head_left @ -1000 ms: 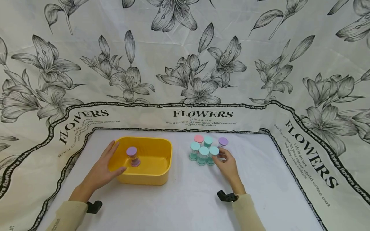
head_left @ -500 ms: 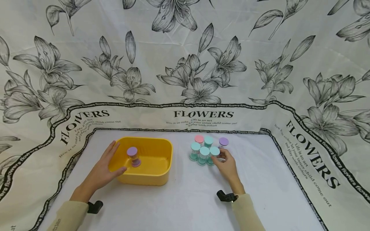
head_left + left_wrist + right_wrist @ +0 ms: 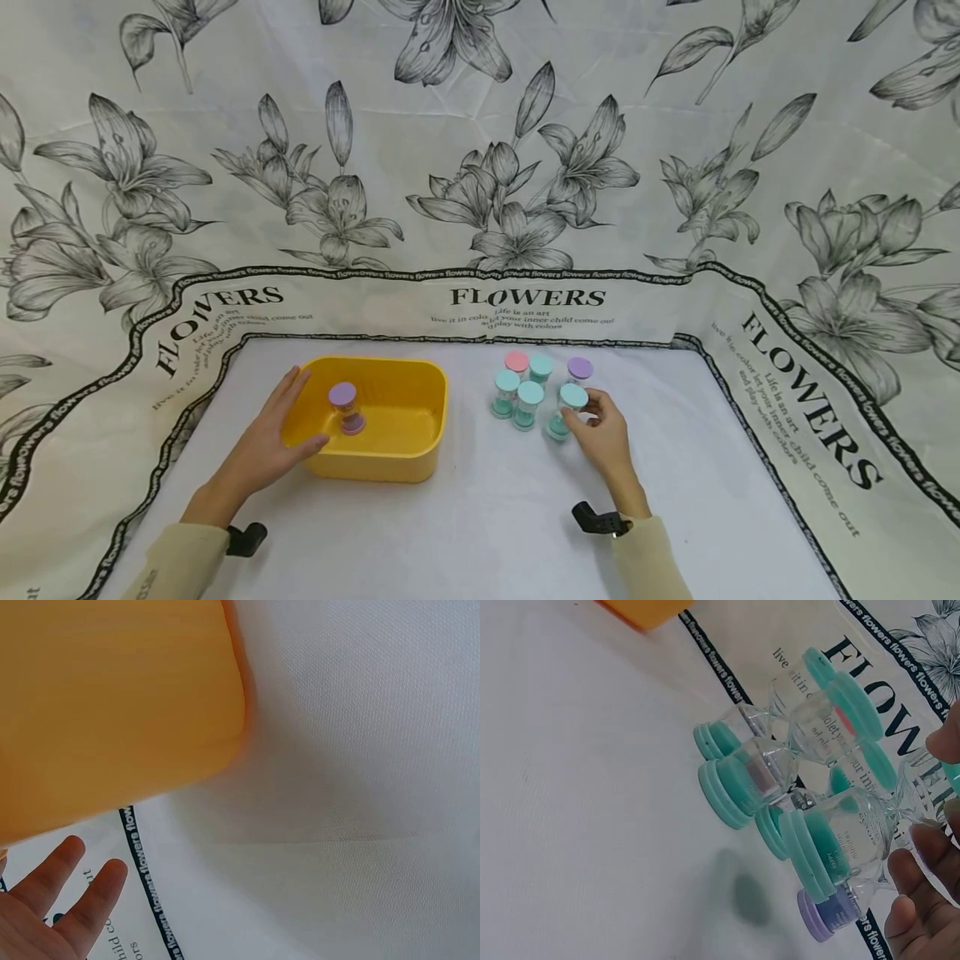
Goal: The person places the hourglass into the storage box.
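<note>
My right hand (image 3: pixel 603 433) pinches a teal-capped sand timer (image 3: pixel 567 412) near its upper cap. In the right wrist view this sand timer (image 3: pixel 836 844) hangs off the cloth, with its shadow below. Left of it stand more teal sand timers (image 3: pixel 528 406) and a pink-capped one (image 3: pixel 516 361); behind it is a purple-capped one (image 3: pixel 580 367). My left hand (image 3: pixel 258 442) lies along the left end of a yellow bin (image 3: pixel 375 467), fingers spread and thumb at the near rim. Inside the bin one purple sand timer (image 3: pixel 347 408) stands upright.
A white cloth (image 3: pixel 480 533) covers the table. Floral fabric (image 3: pixel 517 167) hangs behind and at both sides, meeting the cloth at a black printed border. Black wrist cameras (image 3: pixel 247 538) are strapped to both wrists.
My right hand has drawn the teal sand timer away from the cluster, to the right and slightly nearer, and up off the cloth. My left hand and the bin have stayed put.
</note>
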`<action>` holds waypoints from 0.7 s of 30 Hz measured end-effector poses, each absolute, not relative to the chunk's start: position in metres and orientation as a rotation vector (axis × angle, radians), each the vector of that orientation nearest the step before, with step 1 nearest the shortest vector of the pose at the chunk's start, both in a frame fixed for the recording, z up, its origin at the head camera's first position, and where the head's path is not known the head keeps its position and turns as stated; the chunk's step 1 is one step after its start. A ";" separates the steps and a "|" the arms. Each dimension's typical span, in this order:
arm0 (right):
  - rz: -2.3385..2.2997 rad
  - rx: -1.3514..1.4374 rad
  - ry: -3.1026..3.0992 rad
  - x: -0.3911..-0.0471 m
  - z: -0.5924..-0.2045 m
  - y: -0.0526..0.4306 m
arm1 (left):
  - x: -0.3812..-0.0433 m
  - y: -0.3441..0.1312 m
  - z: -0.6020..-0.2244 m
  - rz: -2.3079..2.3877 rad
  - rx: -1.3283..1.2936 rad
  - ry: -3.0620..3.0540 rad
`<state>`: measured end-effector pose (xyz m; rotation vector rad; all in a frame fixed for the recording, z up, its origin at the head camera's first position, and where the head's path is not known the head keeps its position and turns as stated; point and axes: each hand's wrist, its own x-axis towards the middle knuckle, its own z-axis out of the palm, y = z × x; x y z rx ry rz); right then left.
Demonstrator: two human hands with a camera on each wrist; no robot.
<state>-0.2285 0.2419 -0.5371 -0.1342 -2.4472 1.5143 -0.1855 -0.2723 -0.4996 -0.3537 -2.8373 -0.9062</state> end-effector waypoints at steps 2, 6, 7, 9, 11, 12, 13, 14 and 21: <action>1.504 -0.132 -2.433 -0.225 -0.535 0.243 | -0.186 -0.273 -0.500 -0.903 -0.358 -2.836; 1.479 -0.092 -2.421 -0.222 -0.527 0.242 | -0.187 -0.274 -0.502 -0.880 -0.367 -2.829; 1.471 -0.075 -2.417 -0.221 -0.524 0.241 | -0.187 -0.274 -0.502 -0.878 -0.366 -2.826; 1.471 -0.048 -2.404 -0.220 -0.518 0.239 | -0.188 -0.275 -0.503 -0.878 -0.367 -2.824; 1.466 -0.014 -2.391 -0.219 -0.511 0.236 | -0.188 -0.275 -0.503 -0.886 -0.365 -2.824; 1.465 0.002 -2.385 -0.219 -0.508 0.235 | -0.188 -0.275 -0.504 -0.890 -0.366 -2.826; 1.464 0.020 -2.378 -0.219 -0.504 0.233 | -0.188 -0.276 -0.504 -0.894 -0.366 -2.826; 1.467 0.038 -2.373 -0.219 -0.501 0.232 | -0.188 -0.276 -0.504 -0.897 -0.368 -2.827; 1.492 0.195 -2.343 -0.222 -0.478 0.217 | -0.187 -0.276 -0.506 -0.901 -0.365 -2.821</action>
